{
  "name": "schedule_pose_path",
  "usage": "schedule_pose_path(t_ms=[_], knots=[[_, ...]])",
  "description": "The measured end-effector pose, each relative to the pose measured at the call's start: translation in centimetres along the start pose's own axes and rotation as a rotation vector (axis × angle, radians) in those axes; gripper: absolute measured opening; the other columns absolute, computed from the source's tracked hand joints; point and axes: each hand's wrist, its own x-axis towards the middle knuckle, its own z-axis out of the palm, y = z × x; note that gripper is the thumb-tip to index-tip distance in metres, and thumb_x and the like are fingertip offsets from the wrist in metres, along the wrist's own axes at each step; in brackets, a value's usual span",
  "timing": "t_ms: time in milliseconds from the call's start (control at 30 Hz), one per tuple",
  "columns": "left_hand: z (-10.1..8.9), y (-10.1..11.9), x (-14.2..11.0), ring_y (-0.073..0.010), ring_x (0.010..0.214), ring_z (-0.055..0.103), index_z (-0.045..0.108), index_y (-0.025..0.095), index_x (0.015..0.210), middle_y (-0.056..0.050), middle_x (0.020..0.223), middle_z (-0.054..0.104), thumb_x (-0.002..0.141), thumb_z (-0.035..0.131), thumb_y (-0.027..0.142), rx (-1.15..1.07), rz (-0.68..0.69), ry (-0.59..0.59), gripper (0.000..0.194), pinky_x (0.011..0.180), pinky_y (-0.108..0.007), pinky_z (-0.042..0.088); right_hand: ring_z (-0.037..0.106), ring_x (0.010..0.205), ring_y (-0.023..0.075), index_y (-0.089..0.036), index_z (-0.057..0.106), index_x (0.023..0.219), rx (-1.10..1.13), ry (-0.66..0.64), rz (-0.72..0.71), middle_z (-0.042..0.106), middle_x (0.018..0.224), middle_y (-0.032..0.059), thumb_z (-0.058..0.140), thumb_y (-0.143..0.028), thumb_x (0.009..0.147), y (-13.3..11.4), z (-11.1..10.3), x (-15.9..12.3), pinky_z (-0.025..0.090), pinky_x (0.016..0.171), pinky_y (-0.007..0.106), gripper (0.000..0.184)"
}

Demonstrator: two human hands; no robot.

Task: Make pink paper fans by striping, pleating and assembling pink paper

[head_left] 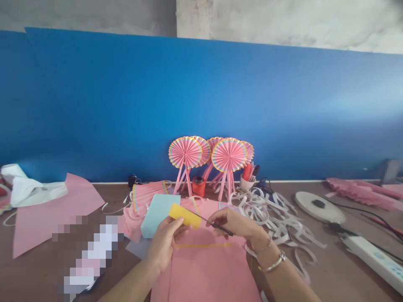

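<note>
Two bare hands work over a brown tabletop point(126, 268); clock directions are taken from the yellow paper point(184, 216) between them. The left hand point(165, 243) has its grip closed on this small piece, pinching its near edge between thumb and fingers. The right hand point(231, 222) pinches a slim dark tool point(220, 227), its thin end slanting along the paper's far edge; the tool is too blurred to name surely.

At 6 o'clock, below the hands, lies a pink sheet point(210, 272) with a narrow yellow strip point(204, 245) across its far part. Just beside the yellow paper, at 9 o'clock, is a pale blue sheet point(160, 212); pleated pink paper point(150, 193) lies at 10 o'clock.

Round pleated pink fans point(229, 154), edged in yellow, stand upright on pink legs from 12 to 2 o'clock, before a blue panel point(126, 96). Curled white strips point(260, 207) spread at 3 o'clock, with a white cup point(246, 183) of red and dark items behind them. Farther off are a pale round disc point(333, 214) at 3 o'clock and a white power strip point(374, 258) at 4 o'clock.
</note>
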Motion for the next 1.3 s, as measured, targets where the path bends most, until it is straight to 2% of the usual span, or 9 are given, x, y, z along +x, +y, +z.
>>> schedule_pose_path(t_ms=[267, 533, 867, 1300], knots=[[-0.06, -0.04, 0.17, -0.0170, 0.074, 0.071, 0.062, 0.013, 0.092, -0.008, 0.090, 0.071, 0.075, 0.068, 0.014, 0.024, 0.007, -0.013, 0.018, 0.061, -0.019, 0.056, 0.046, 0.042, 0.0049, -0.016, 0.071, 0.089, 0.025, -0.023, -0.004, 0.055, 0.053, -0.0051, 0.073, -0.034, 0.064, 0.55, -0.08, 0.20, 0.038, 0.044, 0.016, 0.031], [-0.47, -0.55, 0.34, -0.0152, 0.073, 0.070, 0.062, 0.014, 0.093, -0.006, 0.089, 0.071, 0.073, 0.070, 0.018, 0.032, 0.023, -0.037, 0.022, 0.063, -0.020, 0.055, 0.044, 0.041, 0.0045, -0.016, 0.071, 0.087, 0.034, -0.015, -0.002, 0.055, 0.053, -0.0052, 0.075, -0.034, 0.062, -0.10, 0.14, 0.00, 0.037, 0.042, 0.016, 0.031], [0.16, -0.05, -0.06, -0.0129, 0.068, 0.069, 0.063, 0.013, 0.087, -0.004, 0.082, 0.071, 0.074, 0.068, 0.013, 0.008, -0.008, -0.008, 0.014, 0.060, -0.018, 0.055, 0.046, 0.041, 0.0051, -0.016, 0.071, 0.088, 0.015, -0.018, -0.008, 0.058, 0.055, -0.0046, 0.074, -0.031, 0.063, 0.36, 0.07, 0.20, 0.040, 0.043, 0.016, 0.030], [0.20, -0.02, -0.11, -0.0144, 0.070, 0.070, 0.062, 0.014, 0.083, -0.004, 0.083, 0.071, 0.072, 0.070, 0.013, 0.000, -0.009, 0.003, 0.014, 0.059, -0.018, 0.055, 0.046, 0.040, 0.0054, -0.017, 0.071, 0.087, -0.020, -0.001, 0.009, 0.057, 0.052, -0.0049, 0.075, -0.031, 0.061, 0.29, 0.06, 0.20, 0.040, 0.042, 0.016, 0.030]])
